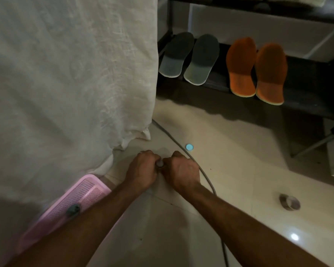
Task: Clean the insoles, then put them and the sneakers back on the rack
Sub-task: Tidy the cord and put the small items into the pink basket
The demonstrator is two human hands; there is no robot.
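a small grey cylindrical object is held between the two grips, low over the floor; what it is cannot be told. the left hand is curled round it from one side and the right hand from the other, both narrow and closed on it.

just beyond the right grip a grey hose runs past, and a little further a small blue cap lies on the floor. to the left of the grips there is a pink basket under a white cloth.

well beyond the grips, on the rack, the grey insoles and the orange insoles are lying flat, side by side. they are judged light, thin and bendable, perhaps damp. each is best taken at the heel edge, or pinched across its middle so that it does not fold. no sneakers are seen.
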